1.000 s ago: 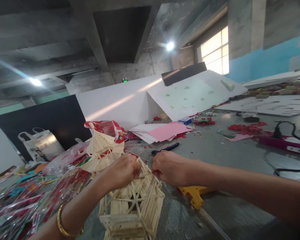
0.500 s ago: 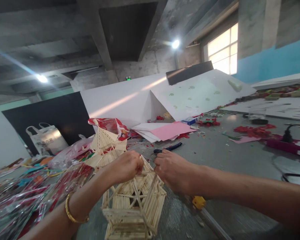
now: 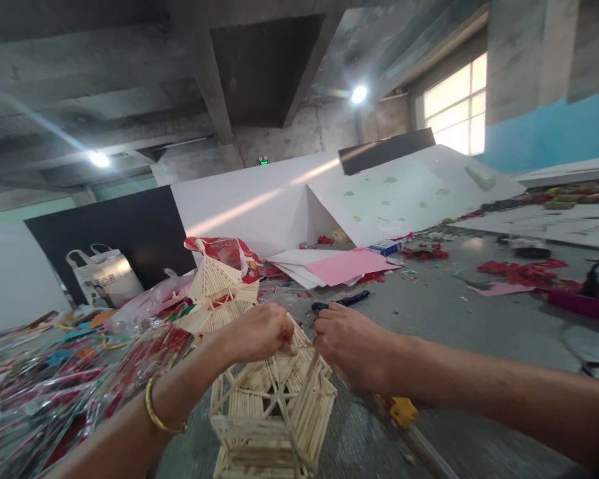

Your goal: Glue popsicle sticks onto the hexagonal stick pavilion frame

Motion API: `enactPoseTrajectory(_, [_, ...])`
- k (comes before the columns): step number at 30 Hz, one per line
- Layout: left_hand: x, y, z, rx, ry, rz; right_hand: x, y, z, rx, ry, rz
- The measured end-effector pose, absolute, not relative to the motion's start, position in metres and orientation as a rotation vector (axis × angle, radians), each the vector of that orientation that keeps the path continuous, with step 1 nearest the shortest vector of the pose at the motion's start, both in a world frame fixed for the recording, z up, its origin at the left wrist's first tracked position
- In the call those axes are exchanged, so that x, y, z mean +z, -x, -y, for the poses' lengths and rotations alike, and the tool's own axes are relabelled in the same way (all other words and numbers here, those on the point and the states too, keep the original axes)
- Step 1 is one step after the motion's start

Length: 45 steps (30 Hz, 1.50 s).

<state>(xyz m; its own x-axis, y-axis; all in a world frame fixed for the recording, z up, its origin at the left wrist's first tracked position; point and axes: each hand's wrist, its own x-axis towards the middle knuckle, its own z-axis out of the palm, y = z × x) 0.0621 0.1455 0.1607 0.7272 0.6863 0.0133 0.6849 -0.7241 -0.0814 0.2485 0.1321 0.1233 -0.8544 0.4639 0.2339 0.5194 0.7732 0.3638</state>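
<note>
A hexagonal frame model made of thin wooden sticks (image 3: 307, 419) stands before me, with slatted panels and spokes meeting in the middle. Over its far side my left hand (image 3: 262, 330) is closed, fingertips pinched together and pointing down. My right hand (image 3: 352, 340) is closed at the model's far right edge, its fingers curled. A thin wooden stick (image 3: 303, 348) spans the gap between both hands' fingertips; its ends are hidden by the fingers. Behind my left hand rises a pointed, roofed stick model (image 3: 212, 283). A gold bangle (image 3: 154, 409) circles my left wrist.
A dark blue cutter-like tool (image 3: 349, 299) lies beyond my right hand. Near my right forearm is a glue-gun-like stick with a yellow part (image 3: 403, 412). Plastic-wrapped strips (image 3: 100, 379) crowd the left. Pink paper (image 3: 347, 266), red scraps (image 3: 522, 271) and a purple power strip (image 3: 579, 304) lie farther off.
The whole view has shifted slightly, so things appear a little farther right and lower. Both hands keep nearly the same closed pose over the stick model.
</note>
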Motion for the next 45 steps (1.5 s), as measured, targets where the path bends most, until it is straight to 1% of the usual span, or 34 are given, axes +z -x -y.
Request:
enactPoseTrajectory(9, [0.164,-0.064,-0.145,0.08,2.839,1.203,0.132,-0.247,-0.125,-0.599,0.857,2.854])
enactPoseTrajectory(17, [0.162,-0.065,-0.146,0.094,2.846,1.178,0.128,-0.247,-0.129,-0.608,0.833,2.867])
enactPoseTrajectory(22, [0.165,-0.066,-0.143,0.081,2.879,1.157,0.135,-0.262,-0.136,-0.451,0.866,2.821])
enactPoseTrajectory(26, [0.168,-0.067,-0.142,0.098,2.902,1.152,0.14,-0.287,-0.157,-0.349,1.055,2.675])
enactPoseTrajectory(31, [0.169,-0.069,-0.142,0.139,2.888,1.155,0.124,-0.312,-0.184,-0.278,1.283,2.681])
enactPoseTrajectory(40, [0.169,-0.071,-0.14,0.126,2.905,1.197,0.097,-0.331,-0.223,-0.268,1.404,2.627])
enactPoseTrajectory(45, [0.17,-0.071,-0.137,0.096,2.902,1.209,0.085,-0.33,-0.254,-0.2,1.412,2.689])
